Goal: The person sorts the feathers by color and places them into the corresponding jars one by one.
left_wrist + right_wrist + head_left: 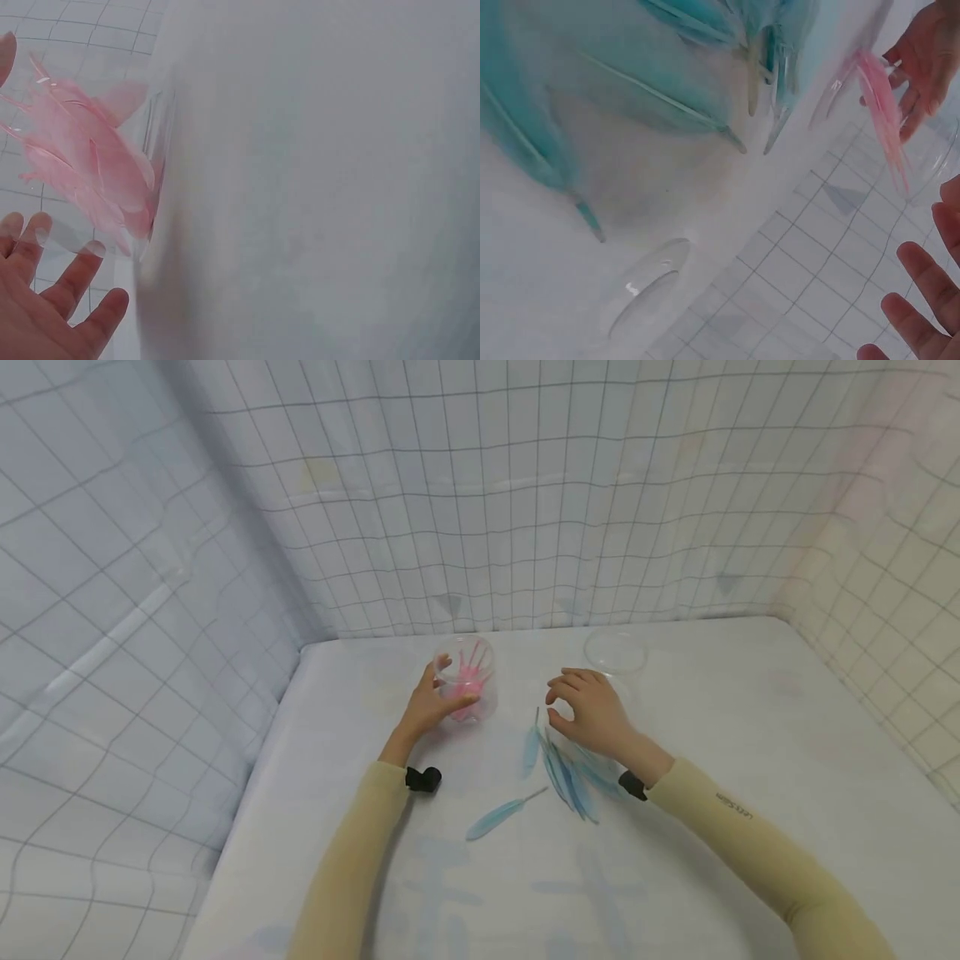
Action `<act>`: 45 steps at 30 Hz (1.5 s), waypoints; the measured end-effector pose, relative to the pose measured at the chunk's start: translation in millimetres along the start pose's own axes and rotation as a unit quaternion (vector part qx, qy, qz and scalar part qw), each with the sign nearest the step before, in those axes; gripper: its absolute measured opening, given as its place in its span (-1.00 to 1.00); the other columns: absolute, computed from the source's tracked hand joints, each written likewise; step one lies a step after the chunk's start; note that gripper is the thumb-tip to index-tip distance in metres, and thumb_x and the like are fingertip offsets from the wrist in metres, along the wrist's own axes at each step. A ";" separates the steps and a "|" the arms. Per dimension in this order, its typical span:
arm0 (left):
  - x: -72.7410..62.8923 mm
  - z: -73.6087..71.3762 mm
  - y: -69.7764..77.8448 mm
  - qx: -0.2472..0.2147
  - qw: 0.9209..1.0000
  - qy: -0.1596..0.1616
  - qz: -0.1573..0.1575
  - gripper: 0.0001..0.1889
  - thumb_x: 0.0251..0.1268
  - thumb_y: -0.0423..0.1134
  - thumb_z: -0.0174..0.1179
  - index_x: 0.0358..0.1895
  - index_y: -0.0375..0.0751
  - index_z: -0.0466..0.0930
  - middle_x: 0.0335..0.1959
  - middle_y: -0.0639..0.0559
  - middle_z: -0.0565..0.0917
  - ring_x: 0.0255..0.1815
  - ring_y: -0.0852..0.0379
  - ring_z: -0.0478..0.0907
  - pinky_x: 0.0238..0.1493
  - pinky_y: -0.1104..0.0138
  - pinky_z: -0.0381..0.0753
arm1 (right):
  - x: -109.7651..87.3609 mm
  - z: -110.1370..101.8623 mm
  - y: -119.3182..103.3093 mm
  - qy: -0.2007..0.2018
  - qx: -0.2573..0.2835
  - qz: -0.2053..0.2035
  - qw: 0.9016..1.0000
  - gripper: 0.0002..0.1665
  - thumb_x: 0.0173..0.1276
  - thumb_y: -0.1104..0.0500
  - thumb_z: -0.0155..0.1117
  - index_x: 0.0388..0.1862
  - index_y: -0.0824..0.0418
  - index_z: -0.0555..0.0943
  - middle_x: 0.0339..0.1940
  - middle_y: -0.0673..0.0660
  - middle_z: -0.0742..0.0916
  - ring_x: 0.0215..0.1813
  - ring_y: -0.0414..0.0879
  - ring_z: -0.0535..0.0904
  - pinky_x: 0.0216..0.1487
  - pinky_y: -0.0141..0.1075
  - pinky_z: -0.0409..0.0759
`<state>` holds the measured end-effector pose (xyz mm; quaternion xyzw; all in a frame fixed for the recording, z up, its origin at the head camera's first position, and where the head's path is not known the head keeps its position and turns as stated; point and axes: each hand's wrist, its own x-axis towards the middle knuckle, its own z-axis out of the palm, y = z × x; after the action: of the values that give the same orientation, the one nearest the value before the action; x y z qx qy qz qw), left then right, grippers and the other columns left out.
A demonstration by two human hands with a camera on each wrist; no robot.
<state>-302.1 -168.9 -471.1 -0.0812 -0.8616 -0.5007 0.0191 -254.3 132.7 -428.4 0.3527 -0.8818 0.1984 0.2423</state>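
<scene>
My left hand (427,703) holds a clear plastic cup (490,697) from its left side, the thumb in front and the fingers behind. Several pink feathers (94,154) stand inside it, quills upward. To the right, my right hand (591,710) hovers over the far end of a pile of light blue feathers (572,781), its fingers loosely bent with nothing between them. Two blue feathers lie apart from the pile: one upright in view (532,750) beside it, another slanting feather (497,818) nearer to me.
A second clear cup (617,672) stands behind my right hand, which partly covers it; its base (649,289) shows in the right wrist view. White cloth covers the table (705,710). Grid-patterned curtains (525,527) close in the back and both sides.
</scene>
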 end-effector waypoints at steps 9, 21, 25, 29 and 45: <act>-6.4 -20.7 -7.6 -0.009 1.000 -0.003 -0.011 0.07 -0.08 0.21 0.42 0.48 0.13 -0.05 0.44 0.17 0.14 0.36 -0.10 0.14 0.18 -0.04 0.32 | -31.6 -6.0 5.0 0.036 0.034 0.019 0.999 -0.90 0.09 0.24 0.37 -0.41 0.18 0.60 -0.13 0.17 0.71 0.09 0.21 0.51 0.09 0.09 0.38; -13.2 -47.8 -14.6 -0.019 1.000 0.003 -0.016 0.07 -0.02 0.11 0.43 0.51 0.08 -0.10 0.47 0.16 0.10 0.38 -0.18 0.09 0.24 -0.07 0.21 | -52.3 -24.2 6.0 0.024 0.039 0.086 0.995 -0.90 0.13 0.24 0.35 -0.34 0.18 0.62 -0.08 0.17 0.70 0.09 0.18 0.50 0.08 0.10 0.38; -15.0 -51.9 -18.8 -0.034 0.999 0.003 -0.015 0.10 0.02 0.06 0.42 0.53 0.05 -0.19 0.49 0.15 0.06 0.39 -0.20 0.06 0.27 -0.08 0.17 | -58.9 -29.1 9.1 0.019 0.034 0.115 0.993 -0.89 0.16 0.23 0.34 -0.31 0.17 0.63 -0.05 0.16 0.69 0.13 0.16 0.48 0.10 0.10 0.37; -18.0 -50.6 -20.9 -0.062 0.998 0.002 -0.024 0.18 0.07 0.02 0.40 0.52 0.11 -0.41 0.51 0.16 -0.03 0.42 -0.17 -0.01 0.32 -0.04 0.08 | -65.5 -32.8 14.8 0.031 0.031 0.123 0.991 -0.88 0.14 0.26 0.36 -0.31 0.19 0.64 -0.07 0.16 0.70 0.11 0.14 0.50 0.12 0.07 0.38; -3.1 20.3 48.5 0.200 0.857 0.221 0.421 0.31 -0.24 0.23 0.43 0.50 -0.26 -0.22 0.50 -0.21 -0.12 0.44 -0.29 -0.16 0.33 -0.17 -0.23 | -80.1 -55.7 30.6 0.084 0.028 0.155 0.984 -0.86 0.09 0.35 0.38 -0.33 0.27 0.65 -0.12 0.20 0.71 0.04 0.17 0.53 0.07 0.08 0.41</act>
<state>-290.4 -128.2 -439.8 -0.3181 -0.8000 -0.2661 0.4336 -209.5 224.4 -434.6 0.2004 -0.8964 0.2874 0.2714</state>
